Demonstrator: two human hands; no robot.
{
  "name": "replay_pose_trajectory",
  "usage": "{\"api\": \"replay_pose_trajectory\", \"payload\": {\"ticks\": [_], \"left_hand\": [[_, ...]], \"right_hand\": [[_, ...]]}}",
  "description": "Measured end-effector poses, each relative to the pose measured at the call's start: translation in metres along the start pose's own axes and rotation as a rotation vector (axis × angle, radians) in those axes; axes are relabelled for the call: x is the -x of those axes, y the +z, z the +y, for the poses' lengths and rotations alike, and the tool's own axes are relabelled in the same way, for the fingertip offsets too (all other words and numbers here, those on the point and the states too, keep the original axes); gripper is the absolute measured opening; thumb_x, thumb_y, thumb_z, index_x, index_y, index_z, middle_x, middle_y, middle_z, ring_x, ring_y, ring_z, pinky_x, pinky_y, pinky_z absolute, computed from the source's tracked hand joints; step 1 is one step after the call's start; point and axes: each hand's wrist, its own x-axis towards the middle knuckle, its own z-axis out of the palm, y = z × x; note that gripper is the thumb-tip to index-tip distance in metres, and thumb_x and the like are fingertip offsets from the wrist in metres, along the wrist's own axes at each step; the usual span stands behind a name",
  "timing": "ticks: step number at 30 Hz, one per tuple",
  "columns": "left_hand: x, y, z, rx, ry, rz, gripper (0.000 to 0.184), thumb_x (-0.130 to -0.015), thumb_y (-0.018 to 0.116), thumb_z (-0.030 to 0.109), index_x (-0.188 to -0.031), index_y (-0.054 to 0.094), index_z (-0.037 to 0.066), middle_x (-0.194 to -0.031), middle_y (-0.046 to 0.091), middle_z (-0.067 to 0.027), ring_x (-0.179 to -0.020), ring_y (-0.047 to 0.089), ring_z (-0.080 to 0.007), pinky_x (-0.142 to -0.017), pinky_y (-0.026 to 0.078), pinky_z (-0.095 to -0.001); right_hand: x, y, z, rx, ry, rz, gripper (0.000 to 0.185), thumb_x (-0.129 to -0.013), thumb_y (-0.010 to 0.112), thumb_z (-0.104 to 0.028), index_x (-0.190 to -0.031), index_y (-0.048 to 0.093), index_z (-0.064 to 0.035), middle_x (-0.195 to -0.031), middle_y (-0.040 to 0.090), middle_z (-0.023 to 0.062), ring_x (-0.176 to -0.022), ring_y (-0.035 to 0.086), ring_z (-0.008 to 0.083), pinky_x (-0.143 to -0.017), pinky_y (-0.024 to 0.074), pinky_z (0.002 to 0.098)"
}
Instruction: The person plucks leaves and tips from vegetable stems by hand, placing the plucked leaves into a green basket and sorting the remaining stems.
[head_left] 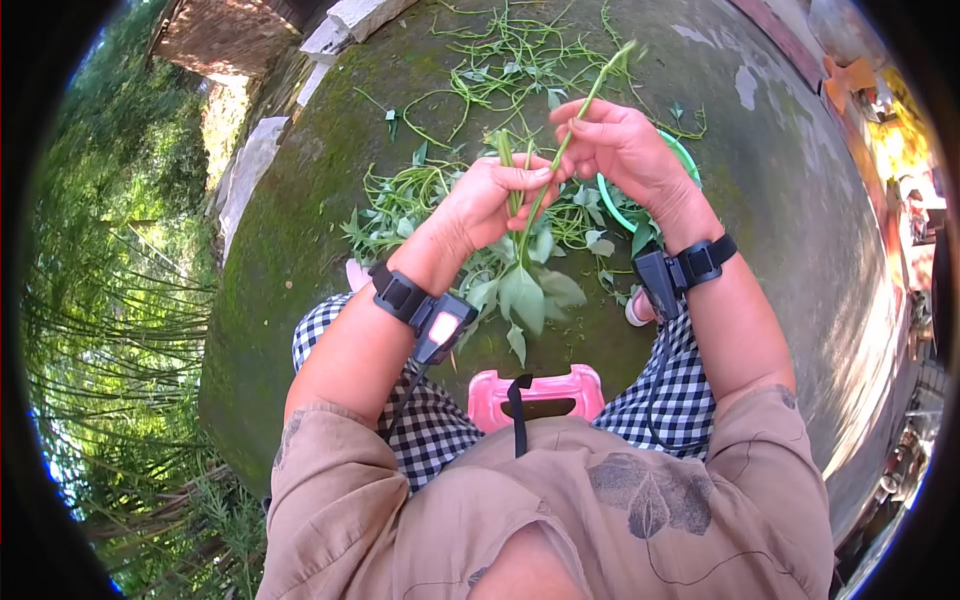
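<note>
I see left hand clasping leafy stem bunch — right hand pinching long green stem, both above mossy ground. Tangled vines beyond — green-rimmed container partly behind right hand.

1. Looks like an open-air yard, perhaps of a home, though impossible to say for certain.
2. Has hard, grey, moss-stained ground underfoot, lit on the right by patches of bright sunlight.
3. Borders on thick green foliage at left, with pale grey stone slabs and a reddish-brown, rough-faced structure nearby.
4. Seems domestic from loose green leafy stems heaped outdoors, a round, bright green basin rim and a pink plastic stool.
5. Shows multicoloured clutter at far right, too blurred to name.
</note>
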Motion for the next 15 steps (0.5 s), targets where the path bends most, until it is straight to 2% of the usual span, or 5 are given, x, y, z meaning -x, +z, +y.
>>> {"api": "replay_pose_trajectory", "payload": {"ticks": [1,4,5,8,15], "left_hand": [[-0.005,-0.006,-0.002,-0.019,0.002,-0.090,0.021,-0.087,0.068,0.016,-0.100,0.066,0.000,-0.080,0.066,-0.0067,-0.056,0.053,-0.0069,-0.043,0.036,-0.0197],[-0.007,0.001,-0.010,-0.228,0.064,0.100,0.020,-0.087,0.067,0.016,-0.098,0.066,-0.001,-0.077,0.065,-0.0066,-0.053,0.052,-0.0069,-0.042,0.036,-0.0201],[-0.006,0.006,-0.013,-0.279,0.099,0.159,0.016,-0.085,0.064,0.013,-0.093,0.068,0.000,-0.069,0.063,-0.0040,-0.049,0.049,-0.0061,-0.041,0.034,-0.0204],[-0.006,0.009,-0.014,-0.471,0.210,0.156,0.014,-0.084,0.061,0.011,-0.086,0.069,0.001,-0.063,0.060,-0.0014,-0.046,0.047,-0.0052,-0.041,0.033,-0.0206],[-0.010,0.014,-0.014,-0.543,0.319,0.203,0.012,-0.083,0.059,0.011,-0.080,0.067,0.002,-0.060,0.056,0.0004,-0.047,0.045,-0.0053,-0.043,0.034,-0.0212]], "right_hand": [[-0.003,-0.004,0.004,0.082,-0.013,0.046,0.017,-0.092,0.063,-0.016,-0.102,0.063,-0.0029,-0.076,0.064,0.0025,-0.062,0.063,0.0110,-0.052,0.0454,0.0211],[-0.004,-0.008,0.011,0.222,-0.032,0.131,0.013,-0.090,0.066,-0.016,-0.092,0.065,-0.0030,-0.070,0.063,0.0020,-0.056,0.061,0.0089,-0.046,0.0424,0.0193],[-0.005,-0.008,0.012,0.251,-0.036,0.149,0.012,-0.089,0.066,-0.015,-0.089,0.065,-0.0030,-0.068,0.063,0.0019,-0.053,0.060,0.0082,-0.044,0.0414,0.0188],[-0.006,-0.002,0.015,0.318,-0.031,0.193,0.012,-0.088,0.067,-0.014,-0.087,0.064,-0.0029,-0.067,0.061,0.0022,-0.049,0.057,0.0082,-0.042,0.0401,0.0189],[-0.007,0.006,0.017,0.354,-0.059,0.217,0.012,-0.086,0.067,-0.013,-0.085,0.064,-0.0021,-0.063,0.059,0.0012,-0.047,0.055,0.0079,-0.042,0.0413,0.0202]]}}
